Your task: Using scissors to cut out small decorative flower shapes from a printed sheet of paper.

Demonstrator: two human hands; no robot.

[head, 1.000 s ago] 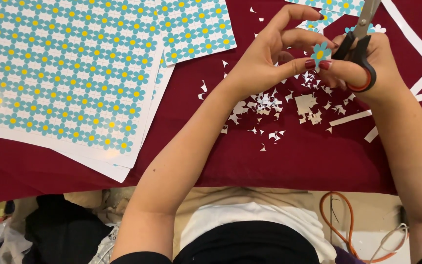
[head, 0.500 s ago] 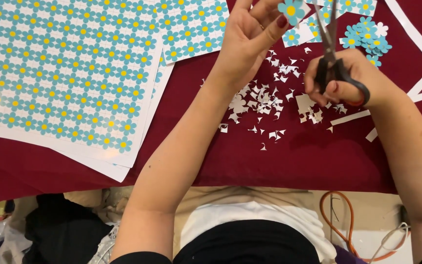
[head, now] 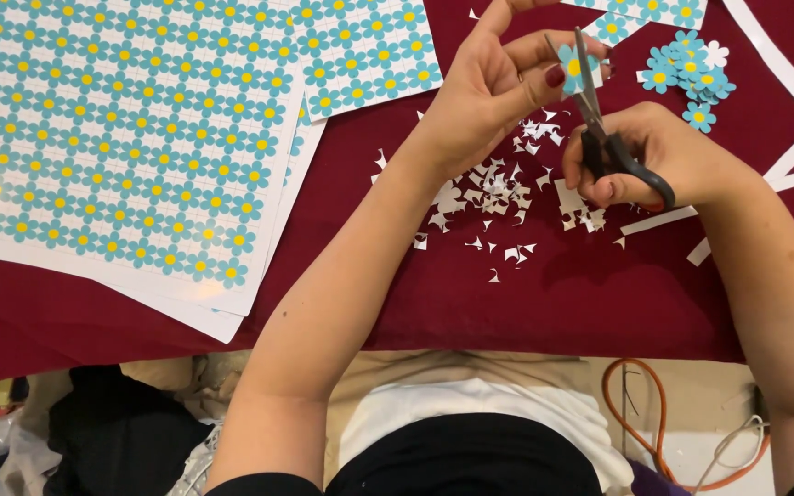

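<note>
1. Pinching a small blue paper flower [head: 572, 68] with a yellow centre, the left hand [head: 489, 87] has its thumb and forefinger closed narrowly on the cut-out, the other fingers fanned upward.
2. The right hand [head: 668, 156] is curled tight through the black handles of a pair of scissors [head: 604, 129]; their long axis runs up and slightly left, tips pointing away from the body, and the blades meet the flower's edge. The blades look nearly closed.
3. The flower stands above the dark red cloth [head: 526, 303], near the top of the view, between the two hands.
4. Below the hands lies a loose scatter of white paper trimmings [head: 493, 188], too many and too small to count.
5. Just right of the scissors' tips sits one pile of cut-out flowers [head: 691, 73], roughly eight or nine, overlapping, one of them white.
6. White paper strips [head: 788, 170] lie to the right of the right hand, about four, one long one running along the upper right edge.
7. To the left lies a large printed sheet [head: 121, 138] covered in rows of the same blue flowers, resting on at least one more sheet beneath; a smaller part-cut sheet [head: 369, 50] lies beside it at the top.
8. No container is in view; everything rests directly on the cloth.
9. An orange cord [head: 654, 422] shows on the floor, lower right.
</note>
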